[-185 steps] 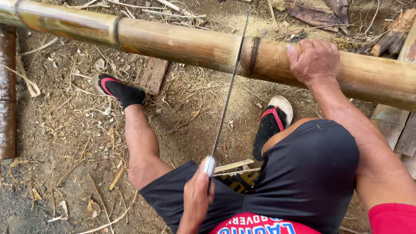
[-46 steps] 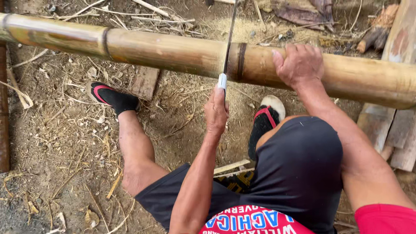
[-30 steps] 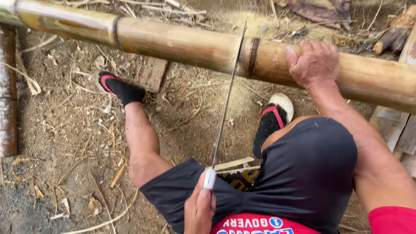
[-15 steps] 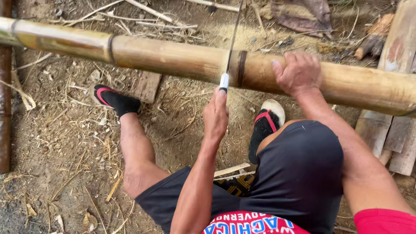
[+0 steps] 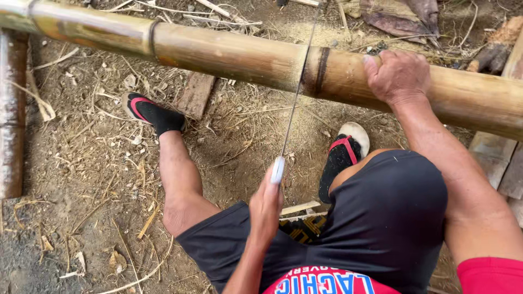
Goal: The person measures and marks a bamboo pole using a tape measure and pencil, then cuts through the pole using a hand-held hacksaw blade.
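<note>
- No packages, signs or screens are in view.
- The only lettering is a print on the red shirt (image 5: 327,283), at the bottom edge of the picture, between the arms: blue block letters with white outline, seen upside down.
- A small yellow pattern shows on the black shorts (image 5: 305,231), just above the shirt.

- The bamboo pole (image 5: 229,54) runs left to right ahead of you, above the ground (image 5: 81,179).
- Your right hand (image 5: 397,76) rests on the pole, right of the saw (image 5: 297,98).
- Your left hand (image 5: 267,207) holds the saw's near end, between your knees.
- A wood block (image 5: 196,95) lies under the pole, beside your left foot (image 5: 150,114).
</note>
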